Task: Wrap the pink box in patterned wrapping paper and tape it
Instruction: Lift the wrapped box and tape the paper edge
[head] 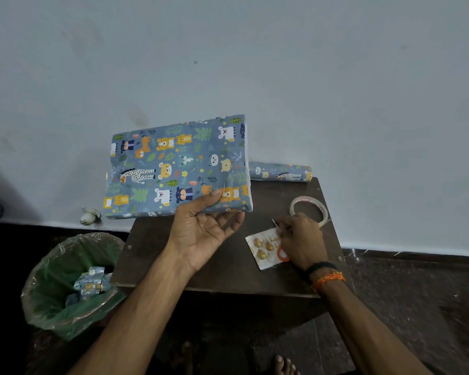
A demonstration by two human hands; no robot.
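The box (178, 165) is fully covered in blue animal-patterned wrapping paper and is held up above the left part of the small brown table (201, 261). My left hand (203, 234) grips its lower edge, thumb on the front face and fingers underneath. My right hand (299, 240) is down on the table, fingers curled round orange-handled scissors (282, 255) that lie over a white card with gold ornaments (263, 247). A clear tape roll (309, 209) lies just beyond that hand. No pink of the box shows.
A roll of the same wrapping paper (280, 173) lies at the table's back edge against the wall. A bin with a green liner (68, 282) holding paper scraps stands left of the table. A small white object (88, 216) sits by the wall. My bare toes (284, 365) show below.
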